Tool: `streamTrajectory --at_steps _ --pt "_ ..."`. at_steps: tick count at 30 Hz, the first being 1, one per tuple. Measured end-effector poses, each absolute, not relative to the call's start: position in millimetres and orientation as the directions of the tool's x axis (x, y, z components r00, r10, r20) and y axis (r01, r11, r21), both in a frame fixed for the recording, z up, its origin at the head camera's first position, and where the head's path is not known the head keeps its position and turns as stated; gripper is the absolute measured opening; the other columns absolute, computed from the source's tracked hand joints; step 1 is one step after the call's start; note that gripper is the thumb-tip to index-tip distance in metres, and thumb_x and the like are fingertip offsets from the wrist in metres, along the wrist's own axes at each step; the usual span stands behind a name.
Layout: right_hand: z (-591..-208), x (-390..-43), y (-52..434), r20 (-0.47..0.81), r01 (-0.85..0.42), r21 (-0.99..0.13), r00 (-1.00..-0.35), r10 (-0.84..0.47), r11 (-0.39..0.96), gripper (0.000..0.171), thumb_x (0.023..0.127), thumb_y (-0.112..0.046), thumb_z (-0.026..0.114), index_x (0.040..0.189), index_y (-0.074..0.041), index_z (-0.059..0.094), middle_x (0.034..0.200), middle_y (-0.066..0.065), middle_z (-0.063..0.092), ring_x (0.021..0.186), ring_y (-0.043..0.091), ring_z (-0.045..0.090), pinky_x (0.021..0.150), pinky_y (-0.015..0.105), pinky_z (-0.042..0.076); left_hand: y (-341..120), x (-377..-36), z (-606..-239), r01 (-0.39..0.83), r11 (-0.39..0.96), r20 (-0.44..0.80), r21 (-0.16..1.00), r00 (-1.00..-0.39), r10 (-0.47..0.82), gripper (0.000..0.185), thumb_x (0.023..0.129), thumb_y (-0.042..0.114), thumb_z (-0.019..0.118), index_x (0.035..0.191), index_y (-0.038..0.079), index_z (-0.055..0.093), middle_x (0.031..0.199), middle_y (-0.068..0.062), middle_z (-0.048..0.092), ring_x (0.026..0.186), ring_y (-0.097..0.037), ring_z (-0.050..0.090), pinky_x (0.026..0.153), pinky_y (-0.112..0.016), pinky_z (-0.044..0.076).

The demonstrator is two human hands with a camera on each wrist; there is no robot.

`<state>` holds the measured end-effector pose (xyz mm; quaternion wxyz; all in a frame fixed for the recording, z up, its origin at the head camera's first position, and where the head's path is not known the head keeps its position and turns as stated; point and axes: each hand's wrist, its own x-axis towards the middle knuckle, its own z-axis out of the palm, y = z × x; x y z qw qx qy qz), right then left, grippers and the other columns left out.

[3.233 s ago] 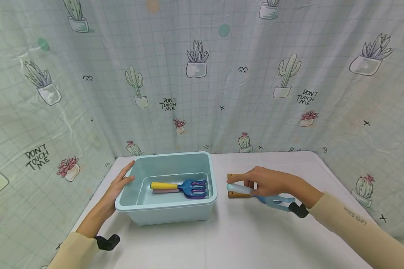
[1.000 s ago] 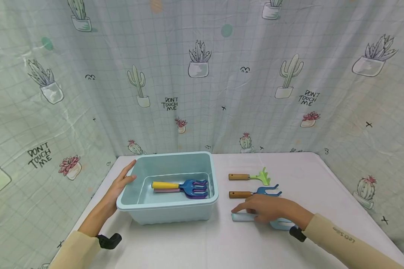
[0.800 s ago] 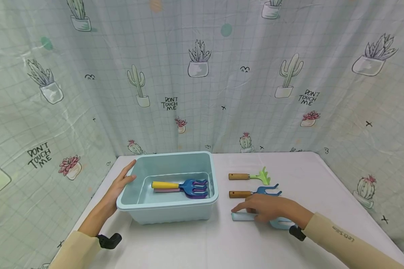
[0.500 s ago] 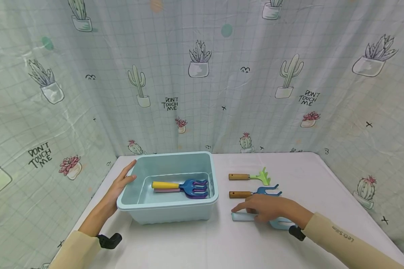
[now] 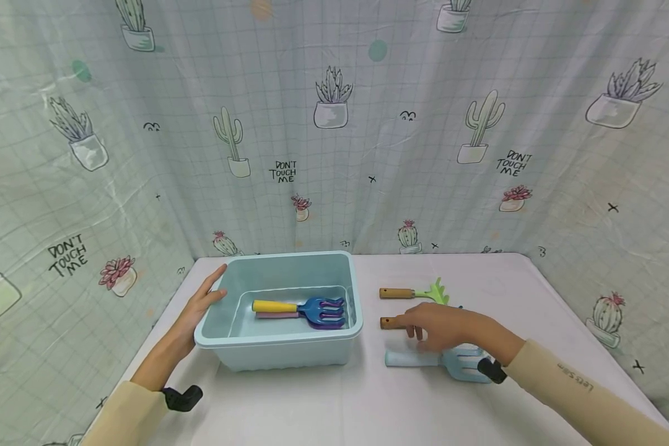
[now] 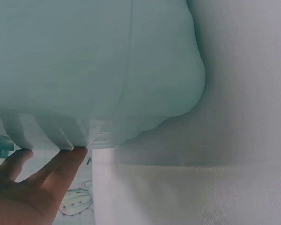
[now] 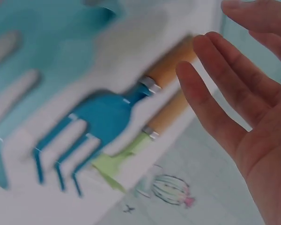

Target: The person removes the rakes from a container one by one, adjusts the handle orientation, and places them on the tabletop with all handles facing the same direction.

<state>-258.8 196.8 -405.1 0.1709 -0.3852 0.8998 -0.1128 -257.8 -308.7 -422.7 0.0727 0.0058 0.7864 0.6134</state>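
In the head view my left hand (image 5: 192,316) holds the left rim of a pale-blue plastic bin (image 5: 279,356), thumb over the edge; the left wrist view shows fingers (image 6: 68,166) against the outer wall. My right hand (image 5: 448,325) holds nothing and hovers right of the bin, over a blue three-pronged hand fork with a wooden handle (image 5: 390,323); it covers most of that fork's head. The right wrist view shows the blue fork (image 7: 105,117) with my fingers spread near its handle. Nearer me lies a light-blue hand fork (image 5: 459,362).
A small green rake (image 5: 398,293) with a wooden handle lies behind the blue fork. Inside the bin are a blue hand fork with a yellow handle (image 5: 273,306) and, partly under it, a purple fork with a pink handle (image 5: 275,315). A printed curtain (image 5: 334,179) encloses the white table.
Earlier my right hand carried the light-blue fork nearer me and laid it on the table. Now it has let go and moved back over the blue fork. My left hand stays on the bin.
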Motion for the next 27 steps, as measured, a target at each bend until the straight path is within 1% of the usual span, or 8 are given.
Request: streamTrajectory --at_steps 3,6,12,16,21,24,27 --pt "-391 -264 194 -0.175 -0.677 -0.329 -0.642 -0.747 0.659 0.055 0.089 -0.009 0.075 0.140 -0.026 0.063 0.101 -0.006 0.072 0.087 0.005 0.064 0.075 0.022 0.055 -309 -258 -423 -0.082 0.252 -0.109 0.964 -0.989 0.095 0.068 0.111 0.031 0.040 0.166 0.040 0.001 0.176 -0.002 -0.010 0.161 -0.045 0.007 0.122 -0.067 0.023" --pt "-374 -269 190 -0.118 -0.700 -0.322 -0.638 -0.761 0.637 0.053 0.091 -0.011 0.074 0.141 -0.024 0.063 0.100 -0.006 0.072 0.087 0.005 0.065 0.075 0.022 0.056 -310 -257 -423 -0.084 0.251 -0.110 0.964 -0.989 0.094 0.068 0.111 0.031 0.040 0.166 0.040 0.001 0.176 -0.002 -0.010 0.161 -0.045 0.007 0.122 -0.067 0.023" --pt "-343 -277 176 -0.019 -0.727 -0.320 -0.637 -0.771 0.608 0.050 0.093 -0.012 0.073 0.141 -0.022 0.064 0.103 -0.006 0.072 0.088 0.005 0.067 0.076 0.022 0.058 -311 -256 -422 -0.084 0.246 -0.110 0.966 -0.989 0.096 0.068 0.111 0.030 0.039 0.166 0.040 0.001 0.176 -0.003 -0.008 0.160 -0.045 0.009 0.122 -0.067 0.025" --pt "-326 -282 160 0.032 -0.751 -0.325 -0.616 -0.787 0.575 0.047 0.094 -0.013 0.073 0.140 -0.020 0.064 0.104 -0.002 0.073 0.088 0.008 0.069 0.076 0.021 0.059 -311 -256 -422 -0.084 0.243 -0.110 0.966 -0.990 0.092 0.068 0.111 0.030 0.039 0.167 0.039 0.002 0.176 -0.003 -0.008 0.161 -0.045 0.009 0.122 -0.066 0.025" --pt "-313 -292 133 0.049 -0.769 -0.323 -0.596 -0.801 0.552 0.046 0.094 -0.013 0.072 0.139 -0.018 0.065 0.104 0.002 0.073 0.087 0.010 0.070 0.074 0.020 0.058 -310 -256 -421 -0.077 0.236 -0.102 0.969 -0.990 0.098 0.068 0.111 0.028 0.039 0.167 0.038 0.002 0.176 -0.002 -0.008 0.161 -0.044 0.008 0.123 -0.066 0.024" --pt "-307 -300 114 0.053 -0.782 -0.316 -0.580 -0.813 0.537 0.045 0.096 -0.014 0.071 0.140 -0.019 0.064 0.106 0.003 0.074 0.091 0.011 0.071 0.077 0.022 0.059 -310 -256 -422 -0.076 0.233 -0.101 0.969 -0.990 0.100 0.067 0.111 0.028 0.039 0.167 0.038 0.002 0.176 -0.002 -0.008 0.161 -0.044 0.007 0.123 -0.067 0.023" --pt "-302 -307 93 0.049 -0.790 -0.311 -0.568 -0.822 0.528 0.045 0.097 -0.018 0.070 0.141 -0.022 0.063 0.107 0.002 0.074 0.095 0.012 0.072 0.082 0.027 0.059 -309 -257 -422 -0.073 0.231 -0.098 0.970 -0.990 0.100 0.067 0.111 0.028 0.038 0.167 0.039 0.003 0.176 -0.002 -0.007 0.161 -0.044 0.007 0.123 -0.067 0.023"
